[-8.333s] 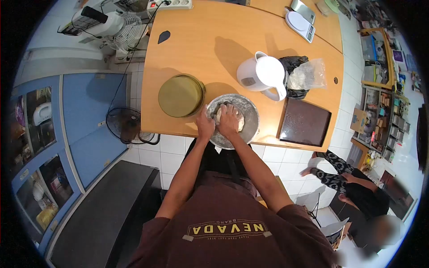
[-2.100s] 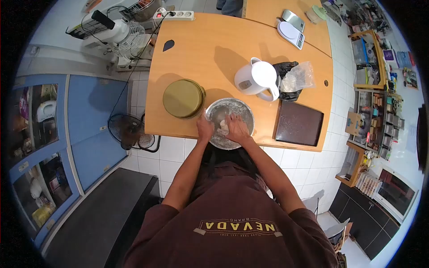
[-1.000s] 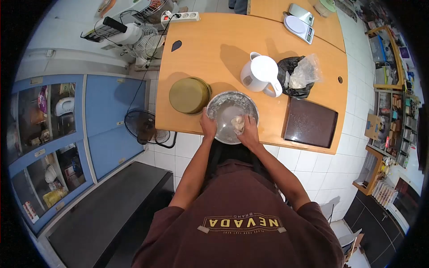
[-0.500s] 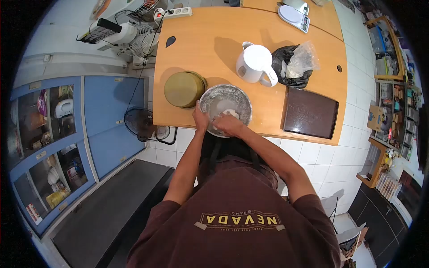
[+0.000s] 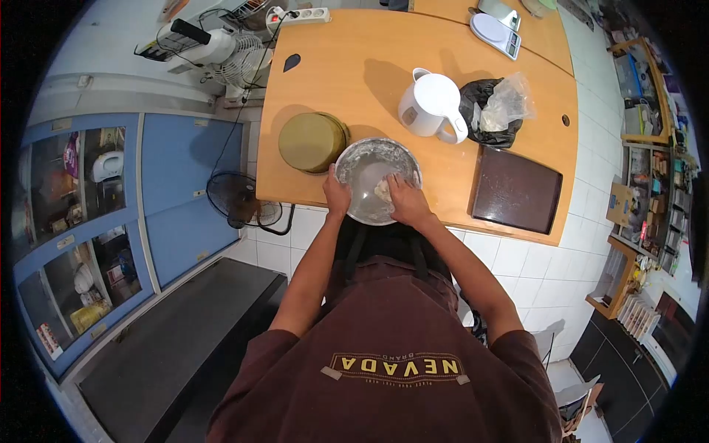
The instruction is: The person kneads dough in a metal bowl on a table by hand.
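A round metal bowl point(image 5: 369, 208), its inside smeared with white residue, stands at the table's front edge. My left hand point(image 5: 337, 193) is closed on the bowl's left rim. Inside the bowl, toward the right, my right hand point(image 5: 406, 199) is closed on a pale lump of dough point(image 5: 382, 190), part of which shows left of the fingers. Just left of the bowl, close to my left hand, sits a round olive-gold container point(image 5: 311, 142).
On the wooden table point(image 5: 347, 59) are a white jug point(image 5: 434, 100), a black bag point(image 5: 476, 94) with a clear bag, a dark tray point(image 5: 517, 190), a white scale point(image 5: 493, 31) and a power strip point(image 5: 306, 15). A black fan point(image 5: 236, 201) stands left of the table.
My right hand was curled low in the bowl half a second ago; it now lies further right with the dough. My left hand stays at the rim. The whole view has shifted slightly.
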Motion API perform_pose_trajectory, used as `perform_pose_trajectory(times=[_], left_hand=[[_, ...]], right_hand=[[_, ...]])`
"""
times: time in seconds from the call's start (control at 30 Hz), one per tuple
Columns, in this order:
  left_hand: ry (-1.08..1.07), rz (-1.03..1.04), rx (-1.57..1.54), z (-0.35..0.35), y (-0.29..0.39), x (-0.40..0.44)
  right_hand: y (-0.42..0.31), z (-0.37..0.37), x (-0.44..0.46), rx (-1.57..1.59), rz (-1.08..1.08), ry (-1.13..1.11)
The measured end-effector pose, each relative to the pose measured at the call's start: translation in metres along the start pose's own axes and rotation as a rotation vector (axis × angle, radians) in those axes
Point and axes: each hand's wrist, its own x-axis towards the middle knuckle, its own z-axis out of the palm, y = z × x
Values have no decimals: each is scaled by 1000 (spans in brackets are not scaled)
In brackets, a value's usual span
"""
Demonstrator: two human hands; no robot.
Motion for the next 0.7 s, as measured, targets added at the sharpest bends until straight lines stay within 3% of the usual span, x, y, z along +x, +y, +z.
perform_pose_trajectory(times=[0.13,0.2,0.27,0.33,0.53,0.63,0.7], left_hand=[[-3,-11,-21,2,-1,3],[-21,3,20,1,4,2],[-15,22,-42,2,7,1],[-20,19,-68,2,7,-1],[9,5,10,10,1,-2],[12,-14,30,5,3,1],[53,23,1,7,3,-2]], right_hand=[[0,-10,38,-221,-39,-273],[6,-4,75,-137,99,-481],[4,7,83,-163,148,-494],[-5,23,67,-292,95,-318],[-12,33,39,-331,103,-469],[-2,29,26,-236,-8,-383],[16,27,18,-159,-223,-338]])
